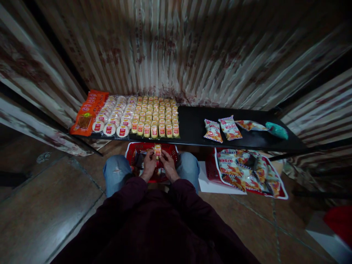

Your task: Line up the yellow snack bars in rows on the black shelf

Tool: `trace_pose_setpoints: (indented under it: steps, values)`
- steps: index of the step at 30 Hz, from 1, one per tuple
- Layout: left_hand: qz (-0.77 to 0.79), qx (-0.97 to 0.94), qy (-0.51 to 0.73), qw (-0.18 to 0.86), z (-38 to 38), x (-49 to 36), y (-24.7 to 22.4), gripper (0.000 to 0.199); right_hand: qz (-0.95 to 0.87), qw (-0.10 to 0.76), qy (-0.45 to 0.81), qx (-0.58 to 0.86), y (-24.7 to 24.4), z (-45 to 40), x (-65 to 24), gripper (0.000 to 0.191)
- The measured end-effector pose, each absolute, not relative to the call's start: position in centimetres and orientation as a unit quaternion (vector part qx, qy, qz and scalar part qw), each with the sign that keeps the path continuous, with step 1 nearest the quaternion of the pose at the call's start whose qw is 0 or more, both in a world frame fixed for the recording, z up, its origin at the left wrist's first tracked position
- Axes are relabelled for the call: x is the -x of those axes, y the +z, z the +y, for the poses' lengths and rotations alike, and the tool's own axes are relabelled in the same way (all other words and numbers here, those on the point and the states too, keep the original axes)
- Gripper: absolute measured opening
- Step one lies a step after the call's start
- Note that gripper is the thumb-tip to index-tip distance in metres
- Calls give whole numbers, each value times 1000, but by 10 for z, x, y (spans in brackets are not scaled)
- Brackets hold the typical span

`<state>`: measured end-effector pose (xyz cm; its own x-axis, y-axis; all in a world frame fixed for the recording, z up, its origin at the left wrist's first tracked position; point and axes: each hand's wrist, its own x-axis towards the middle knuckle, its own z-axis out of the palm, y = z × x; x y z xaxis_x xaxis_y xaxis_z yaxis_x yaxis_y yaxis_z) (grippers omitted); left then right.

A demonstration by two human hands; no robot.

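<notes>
Between my knees, my left hand (149, 163) and my right hand (168, 165) together pinch a small wrapped snack cake (157, 149) with a yellow wrapper and a red label. Both hands are over a red basket (131, 149) that holds several packets, partly hidden by my hands. Just beyond, on the black shelf (191, 124), rows of matching yellow snack cakes (154, 130) stand packed together. To their left are rows of round white wrapped cakes (109, 129), and at the far left end lies an orange packet (89, 110).
White-and-orange snack bags (230, 128) and a teal packet (276, 131) lie on the shelf's right part. A second red basket (213, 170), full of similar bags, sits on the floor at right over a white sheet (203, 183). Striped curtains (165, 47) hang behind the shelf.
</notes>
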<state>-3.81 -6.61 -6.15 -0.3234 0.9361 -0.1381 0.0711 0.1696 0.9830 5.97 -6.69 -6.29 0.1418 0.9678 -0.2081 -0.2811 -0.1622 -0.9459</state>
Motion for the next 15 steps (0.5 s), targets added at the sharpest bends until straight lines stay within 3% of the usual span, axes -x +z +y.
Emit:
trace_pose_setpoints:
  steps: [15]
  values:
    - [682,-418,519,301,-57,63,-40,20,-401,533,565,487,-54,-42,-23,39]
